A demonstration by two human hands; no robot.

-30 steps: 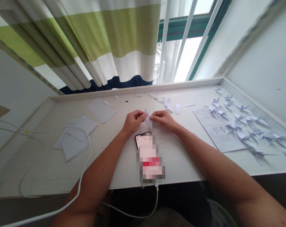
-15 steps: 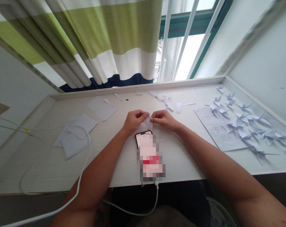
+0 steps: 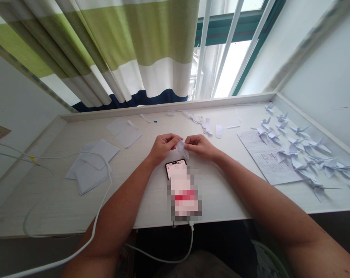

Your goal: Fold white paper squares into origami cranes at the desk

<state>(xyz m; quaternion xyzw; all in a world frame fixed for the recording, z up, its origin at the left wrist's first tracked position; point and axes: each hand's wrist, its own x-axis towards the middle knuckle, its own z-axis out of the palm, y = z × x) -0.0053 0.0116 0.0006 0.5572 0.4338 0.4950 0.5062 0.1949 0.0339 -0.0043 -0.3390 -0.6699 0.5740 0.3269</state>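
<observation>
Leftward, a white cable [image 3: 102, 202] loops across a pale desk [image 3: 47, 204] and past a loose pile of white paper squares [image 3: 90, 170], with two more sheets [image 3: 125, 135] lying just beyond. At centre, a person's left hand [image 3: 165, 148] and right hand [image 3: 199, 148] nearly meet, each pinching one side of a small folded piece of white paper [image 3: 182, 149] between fingertips and thumb, just above a smartphone [image 3: 175, 168] with a pixelated screen. A white lead [image 3: 191, 243] trails from the phone's near end. Paper offcuts [image 3: 204, 124] lie on the desk beyond the hands. To the right, a printed sheet [image 3: 263, 158] lies partly beneath dozens of folded paper cranes [image 3: 302, 148], which spread toward the desk's far corner.
</observation>
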